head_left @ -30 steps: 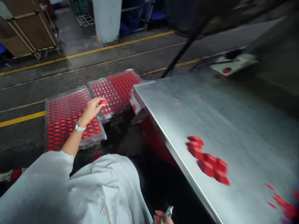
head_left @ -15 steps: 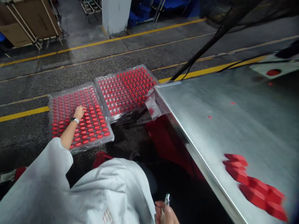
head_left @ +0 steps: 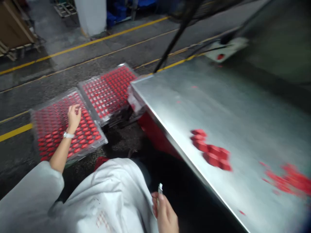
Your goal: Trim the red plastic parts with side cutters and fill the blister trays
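Squarely over tray, left hand, right hand clear of table edge

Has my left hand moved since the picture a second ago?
Yes. Judged against the trays, the left hand moved left, from the right tray's edge to over the left tray.

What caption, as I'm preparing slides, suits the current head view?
Left hand over a clear plastic tray of red oblong pieces, right hand holding a slim metal-tipped tool.

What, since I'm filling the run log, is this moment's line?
left hand: over nearer tray | right hand: holding tool | table: red pieces, red scraps
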